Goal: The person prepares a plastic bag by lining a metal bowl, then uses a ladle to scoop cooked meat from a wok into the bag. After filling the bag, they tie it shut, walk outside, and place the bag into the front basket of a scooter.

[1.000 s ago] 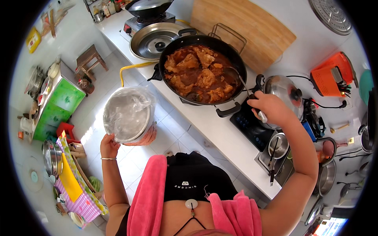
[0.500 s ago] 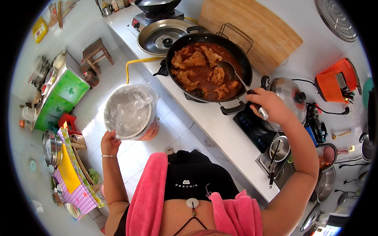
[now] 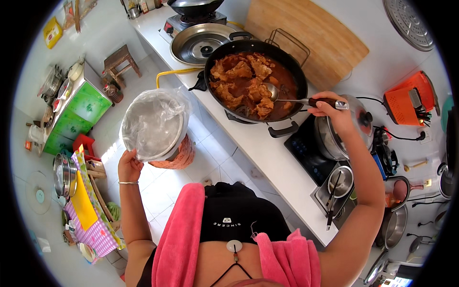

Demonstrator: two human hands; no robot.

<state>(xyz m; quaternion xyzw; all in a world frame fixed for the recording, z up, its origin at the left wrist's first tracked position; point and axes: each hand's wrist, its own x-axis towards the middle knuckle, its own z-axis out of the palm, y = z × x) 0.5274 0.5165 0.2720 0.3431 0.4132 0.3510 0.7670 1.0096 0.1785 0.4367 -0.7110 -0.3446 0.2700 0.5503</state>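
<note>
Hands (image 3: 330, 106) grip a dark-handled metal ladle (image 3: 313, 102) and round plastic-lined bowl (image 3: 157, 131).

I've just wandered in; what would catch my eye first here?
Probably the big black pan of reddish-brown meat stew on the counter, with the right hand holding a ladle in it. Next, the round container lined with clear plastic, gripped at its near edge by the left hand. Then the bright pink towel draped over the person's chest.
</note>
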